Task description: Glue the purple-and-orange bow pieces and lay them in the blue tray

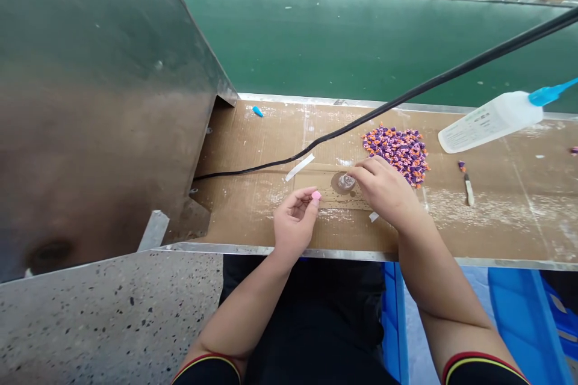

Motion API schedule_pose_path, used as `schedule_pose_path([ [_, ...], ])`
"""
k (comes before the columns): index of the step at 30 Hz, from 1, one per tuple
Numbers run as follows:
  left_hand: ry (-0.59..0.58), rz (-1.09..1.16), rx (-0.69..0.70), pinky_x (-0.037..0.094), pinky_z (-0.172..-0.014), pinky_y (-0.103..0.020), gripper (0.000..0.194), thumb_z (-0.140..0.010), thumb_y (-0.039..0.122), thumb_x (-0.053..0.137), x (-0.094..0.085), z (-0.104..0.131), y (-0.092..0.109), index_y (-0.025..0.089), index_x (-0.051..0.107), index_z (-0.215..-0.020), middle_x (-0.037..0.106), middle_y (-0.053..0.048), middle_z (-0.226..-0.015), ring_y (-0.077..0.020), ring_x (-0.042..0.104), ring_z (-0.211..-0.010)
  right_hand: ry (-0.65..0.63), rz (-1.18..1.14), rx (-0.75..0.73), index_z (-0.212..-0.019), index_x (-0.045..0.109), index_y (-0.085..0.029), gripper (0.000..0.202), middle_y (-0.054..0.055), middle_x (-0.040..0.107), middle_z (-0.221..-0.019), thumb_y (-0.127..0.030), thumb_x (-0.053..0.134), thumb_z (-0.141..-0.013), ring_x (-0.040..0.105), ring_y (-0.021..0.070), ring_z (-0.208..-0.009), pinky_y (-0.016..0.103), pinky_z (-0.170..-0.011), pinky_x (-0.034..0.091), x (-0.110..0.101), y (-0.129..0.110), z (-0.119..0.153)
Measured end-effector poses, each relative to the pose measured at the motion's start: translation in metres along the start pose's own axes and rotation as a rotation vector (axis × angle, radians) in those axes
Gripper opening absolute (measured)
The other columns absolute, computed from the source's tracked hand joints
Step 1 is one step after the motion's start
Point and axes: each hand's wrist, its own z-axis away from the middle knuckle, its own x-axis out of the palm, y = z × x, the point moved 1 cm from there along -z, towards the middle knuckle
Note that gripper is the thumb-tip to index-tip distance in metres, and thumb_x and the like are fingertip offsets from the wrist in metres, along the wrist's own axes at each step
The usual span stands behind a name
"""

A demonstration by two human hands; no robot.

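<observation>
Between the thumb and fingers of my left hand [295,216] is a small pink piece [316,195], held just above the cardboard. My right hand [383,186] has its fingertips pinched at the rim of a small clear cup [346,181]; whether they hold something thin there is too small to tell. The cup sits on a dark wet patch on a cardboard strip [311,179]. Right behind my right hand lies a heap of small purple, pink and orange pieces [397,147].
A white bottle with a blue nozzle [492,122] lies at the right, near a small knife-like tool [468,189]. A black cable [361,124] crosses over the cardboard-covered bench [244,204]. A metal housing [103,102] stands left; a green conveyor belt [307,42] runs behind. A blue cap [257,111] lies far left.
</observation>
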Motion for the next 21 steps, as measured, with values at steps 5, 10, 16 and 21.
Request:
schedule_pose_path([
  [5, -0.023, 0.014, 0.021, 0.062, -0.074, -0.022, 0.022, -0.079, 0.033, 0.089, -0.001, 0.000, -0.002, 0.017, 0.083, -0.093, 0.079, -0.008, -0.086, -0.0152, 0.076, -0.080, 0.032, 0.024, -0.013, -0.106, 0.074, -0.021, 0.027, 0.012, 0.073, -0.100, -0.006, 0.053, -0.100, 0.063, 0.0272, -0.096, 0.041, -0.087, 0.058, 0.003, 0.000, 0.001],
  [10, -0.024, 0.116, -0.113, 0.065, -0.075, -0.027, 0.044, -0.072, 0.051, 0.097, -0.004, -0.002, -0.004, 0.014, 0.078, -0.088, 0.078, -0.009, -0.084, -0.0160, 0.075, -0.075, 0.010, -0.002, 0.012, -0.103, 0.075, -0.023, 0.026, 0.012, 0.074, -0.100, -0.010, 0.051, -0.102, 0.065, 0.0276, -0.096, 0.043, -0.088, 0.059, 0.000, 0.003, -0.001],
  [16, -0.007, 0.331, -0.271, 0.066, -0.070, -0.027, 0.057, -0.061, 0.059, 0.101, -0.007, 0.002, -0.004, 0.013, 0.078, -0.086, 0.079, -0.009, -0.082, -0.0158, 0.076, -0.070, 0.237, -0.269, 0.167, -0.104, 0.077, -0.026, 0.021, 0.009, 0.079, -0.101, -0.027, 0.056, -0.106, 0.074, 0.0252, -0.096, 0.042, -0.087, 0.062, -0.023, -0.013, 0.008],
  [21, -0.068, 0.460, -0.403, 0.065, -0.074, -0.024, 0.047, -0.059, 0.050, 0.104, -0.007, 0.009, -0.004, 0.016, 0.082, -0.084, 0.081, -0.009, -0.090, -0.0150, 0.077, -0.076, 0.432, -0.632, 0.392, -0.103, 0.079, -0.028, 0.015, 0.007, 0.080, -0.098, -0.030, 0.064, -0.103, 0.077, 0.0235, -0.088, 0.041, -0.079, 0.066, 0.004, -0.074, 0.027],
])
